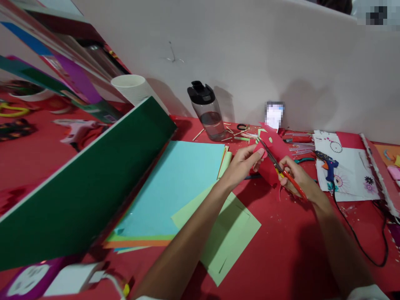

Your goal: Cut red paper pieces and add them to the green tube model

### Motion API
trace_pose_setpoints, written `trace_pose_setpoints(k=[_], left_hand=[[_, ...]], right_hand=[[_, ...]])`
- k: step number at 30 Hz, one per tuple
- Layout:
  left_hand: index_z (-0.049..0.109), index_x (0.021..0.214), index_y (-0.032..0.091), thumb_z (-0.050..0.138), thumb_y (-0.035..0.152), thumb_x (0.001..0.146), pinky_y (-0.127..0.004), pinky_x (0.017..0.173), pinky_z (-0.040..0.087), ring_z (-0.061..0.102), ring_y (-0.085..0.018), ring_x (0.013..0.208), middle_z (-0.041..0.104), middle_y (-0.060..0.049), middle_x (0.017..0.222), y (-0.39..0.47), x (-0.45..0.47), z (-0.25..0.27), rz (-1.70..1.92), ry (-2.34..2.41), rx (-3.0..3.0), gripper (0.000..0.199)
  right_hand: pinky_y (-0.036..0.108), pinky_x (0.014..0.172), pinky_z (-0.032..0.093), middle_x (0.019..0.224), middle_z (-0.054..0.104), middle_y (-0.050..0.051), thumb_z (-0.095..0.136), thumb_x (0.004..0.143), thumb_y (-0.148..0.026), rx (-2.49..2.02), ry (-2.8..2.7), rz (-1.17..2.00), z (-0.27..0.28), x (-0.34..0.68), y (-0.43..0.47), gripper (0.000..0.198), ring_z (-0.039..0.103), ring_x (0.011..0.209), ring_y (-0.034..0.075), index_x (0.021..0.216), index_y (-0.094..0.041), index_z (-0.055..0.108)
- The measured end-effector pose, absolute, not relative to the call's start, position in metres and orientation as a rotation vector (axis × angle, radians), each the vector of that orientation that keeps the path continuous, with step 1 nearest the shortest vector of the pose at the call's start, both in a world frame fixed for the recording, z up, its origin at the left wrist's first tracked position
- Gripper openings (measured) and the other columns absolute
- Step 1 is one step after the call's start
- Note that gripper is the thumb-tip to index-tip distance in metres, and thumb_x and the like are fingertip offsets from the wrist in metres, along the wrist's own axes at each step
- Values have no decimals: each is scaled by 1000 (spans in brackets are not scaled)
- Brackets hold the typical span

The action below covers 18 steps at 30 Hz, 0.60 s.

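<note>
Toward the far side of the red table (275, 250), right of centre, the left hand (242, 163) has its fingers pinched on a piece of red paper (265, 154). The right hand's (295, 177) fingers are curled around the handles of scissors (293, 183), blades beside that paper.

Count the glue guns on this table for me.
2: a blue glue gun on the white paper, right of the right hand, and a pink glue gun at far left, beyond the green board. The board could hide more.
</note>
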<state>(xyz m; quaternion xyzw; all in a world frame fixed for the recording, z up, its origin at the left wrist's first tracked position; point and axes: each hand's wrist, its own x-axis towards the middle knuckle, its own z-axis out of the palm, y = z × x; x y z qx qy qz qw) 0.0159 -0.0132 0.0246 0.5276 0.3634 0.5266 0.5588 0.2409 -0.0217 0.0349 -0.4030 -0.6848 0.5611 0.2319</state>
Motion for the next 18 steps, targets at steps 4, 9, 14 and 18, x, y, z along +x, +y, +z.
trace_pose_setpoints(k=[4, 9, 14, 18], left_hand=[[58, 75, 19, 68, 62, 93, -25, 55, 39, 47, -10, 55, 50, 4, 64, -13, 18, 23, 1287, 885, 1256, 47], [57, 74, 19, 65, 67, 94, -25, 55, 38, 45, -11, 57, 49, 3, 63, -13, 15, 24, 1283, 974, 1381, 52], [52, 72, 20, 62, 65, 97, -26, 54, 32, 40, -11, 58, 44, 4, 62, -12, 6, 28, 1228, 1050, 1532, 53], [50, 72, 20, 60, 59, 99, -27, 56, 29, 38, -12, 59, 41, 4, 63, -13, 3, 31, 1179, 1098, 1625, 49]], right_hand=[[21, 49, 36, 76, 53, -8, 76, 87, -59, -1093, -1870, 1537, 33, 241, -21, 48, 43, 49, 8, 98, -27, 42], [21, 51, 35, 76, 52, -8, 74, 90, -53, -1114, -1881, 1524, 31, 243, -20, 42, 43, 52, 9, 99, -27, 42], [22, 55, 34, 75, 51, -8, 70, 91, -49, -1099, -1959, 1489, 29, 246, -19, 37, 43, 58, 11, 99, -27, 42], [23, 54, 33, 75, 51, -7, 68, 91, -49, -1110, -1972, 1509, 32, 245, -21, 37, 38, 57, 10, 100, -27, 40]])
